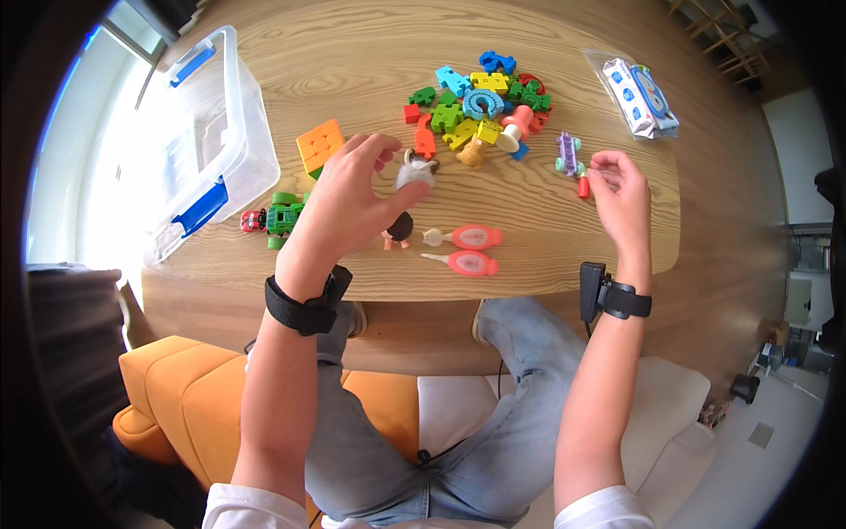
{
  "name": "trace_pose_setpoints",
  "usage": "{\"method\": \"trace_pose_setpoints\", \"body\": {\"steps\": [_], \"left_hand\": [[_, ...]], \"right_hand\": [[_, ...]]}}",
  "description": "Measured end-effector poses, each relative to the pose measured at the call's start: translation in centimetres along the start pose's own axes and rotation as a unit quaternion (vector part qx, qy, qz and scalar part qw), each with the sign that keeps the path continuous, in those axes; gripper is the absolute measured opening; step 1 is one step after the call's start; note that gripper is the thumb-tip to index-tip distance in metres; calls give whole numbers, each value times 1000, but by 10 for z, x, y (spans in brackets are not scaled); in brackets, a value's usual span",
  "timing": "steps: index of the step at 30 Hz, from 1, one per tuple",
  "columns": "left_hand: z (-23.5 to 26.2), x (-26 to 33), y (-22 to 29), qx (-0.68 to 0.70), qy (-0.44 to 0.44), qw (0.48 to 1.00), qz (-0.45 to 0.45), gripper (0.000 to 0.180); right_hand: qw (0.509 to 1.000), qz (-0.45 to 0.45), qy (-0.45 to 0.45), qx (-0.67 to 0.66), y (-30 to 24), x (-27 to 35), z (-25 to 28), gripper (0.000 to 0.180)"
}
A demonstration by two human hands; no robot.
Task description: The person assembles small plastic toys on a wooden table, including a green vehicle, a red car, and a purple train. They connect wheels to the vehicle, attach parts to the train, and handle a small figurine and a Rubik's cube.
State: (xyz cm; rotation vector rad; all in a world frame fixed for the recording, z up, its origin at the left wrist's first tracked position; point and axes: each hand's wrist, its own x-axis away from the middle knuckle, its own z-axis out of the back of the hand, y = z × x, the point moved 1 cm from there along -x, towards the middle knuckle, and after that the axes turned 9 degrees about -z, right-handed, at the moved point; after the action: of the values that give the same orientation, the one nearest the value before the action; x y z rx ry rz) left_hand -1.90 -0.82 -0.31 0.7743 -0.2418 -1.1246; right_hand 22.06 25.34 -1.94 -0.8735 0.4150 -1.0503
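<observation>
My left hand reaches over the near middle of the table, thumb and fingers apart around a small grey fuzzy toy. The thumb overlaps the toy's lower edge; whether it presses on it is unclear. Below this hand lies a small dark-haired doll figure, partly covered. On the right, my right hand has its thumb and index finger drawn together at a small red cylinder with a pale top. Just beyond those fingertips is a purple toy car with pale green wheels.
A clear plastic box with blue latches stands left, near a puzzle cube, green toy truck and red car. Colourful toy pieces cluster at centre. Two pink-handled utensils lie near the front edge; a wipes pack sits far right.
</observation>
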Motion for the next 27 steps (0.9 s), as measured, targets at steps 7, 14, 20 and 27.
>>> {"method": "trace_pose_setpoints", "body": {"steps": [7,14,20,27], "left_hand": [[-4,-1,0,2,36,999,-10,38],[-6,-3,0,13,10,1000,-22,26],[-3,-3,2,31,2,999,-8,22],[-4,-2,4,13,-40,999,10,19]], "right_hand": [[992,-40,59,102,13,-4,6,22],[994,-34,18,98,7,3,-9,24],[978,140,-49,148,-22,43,-62,21],[984,101,-12,147,-9,31,-55,20]]}}
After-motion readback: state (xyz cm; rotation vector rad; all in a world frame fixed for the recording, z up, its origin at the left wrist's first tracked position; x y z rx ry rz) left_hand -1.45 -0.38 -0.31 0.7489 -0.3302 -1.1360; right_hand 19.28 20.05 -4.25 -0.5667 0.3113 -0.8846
